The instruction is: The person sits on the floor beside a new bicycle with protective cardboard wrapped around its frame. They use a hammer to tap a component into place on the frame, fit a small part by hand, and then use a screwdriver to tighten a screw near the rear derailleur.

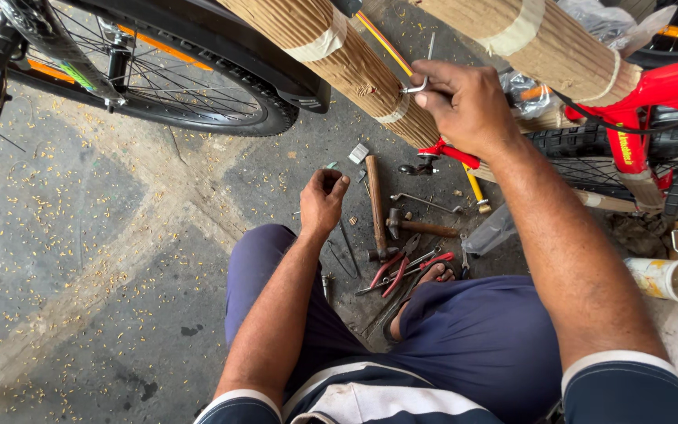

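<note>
While the person crouches on the concrete floor (103, 259), the right hand (468, 106) is raised and closed around a small bent metal key (416, 87), pinched between thumb and fingers, its tip against the cardboard-wrapped frame tube (347, 59) of a bicycle. Second wrapped tube (543, 43) runs just right of that hand; red frame part (629, 118) and a knobby tyre (566, 141) sit behind the wrist.

Left hand (323, 200) hangs lower, over the knee, fingers curled shut; cannot tell if anything is in it. It's just beside the tool pile on the floor: wooden-handled hammer (376, 206), a second hammer (417, 227) lying across it, red-handled pliers (396, 271) near the sandalled foot (433, 275). Small loose metal bits lie around them.

Yellow-handled tool (474, 188) lies under the right forearm. Black bicycle wheel (158, 86) with orange reflectors sits at upper left, well apart from both hands. White tube-shaped container (665, 279) lies at far right.
</note>
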Available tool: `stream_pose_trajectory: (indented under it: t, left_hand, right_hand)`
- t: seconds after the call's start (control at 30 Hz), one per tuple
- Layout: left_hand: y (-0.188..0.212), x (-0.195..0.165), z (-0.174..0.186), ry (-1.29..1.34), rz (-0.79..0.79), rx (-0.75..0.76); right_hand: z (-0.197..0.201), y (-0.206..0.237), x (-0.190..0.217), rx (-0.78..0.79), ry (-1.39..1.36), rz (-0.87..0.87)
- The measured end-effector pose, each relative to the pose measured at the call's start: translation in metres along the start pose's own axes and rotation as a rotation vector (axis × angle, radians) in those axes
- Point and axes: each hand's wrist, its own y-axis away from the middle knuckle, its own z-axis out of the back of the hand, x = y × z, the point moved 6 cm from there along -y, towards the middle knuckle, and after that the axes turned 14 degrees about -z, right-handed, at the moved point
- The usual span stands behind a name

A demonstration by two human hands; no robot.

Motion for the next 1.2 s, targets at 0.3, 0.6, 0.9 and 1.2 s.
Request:
stream_pose_trajectory:
  t: [0.3, 0.6, 0.9, 1.2]
  left_hand:
    - [0.0, 0.001, 0.001, -0.006, 0.019, 0.011]
    - [0.001, 0.001, 0.001, -0.004, 0.013, 0.015]
    - [0.001, -0.002, 0.0, -0.033, 0.011, 0.02]
    - [0.003, -0.003, -0.005, -0.044, 0.012, 0.019]
  right_hand:
    - [-0.006, 0.003, 0.01, -0.049, 0.368, -0.027]
    - [0.003, 0.01, 0.032, -0.156, 0.316, 0.26]
    - [0.001, 0.009, 0.023, -0.105, 0.239, 0.12]
    - [-0.018, 0.002, -0.019, 0.078, -0.414, -0.511]
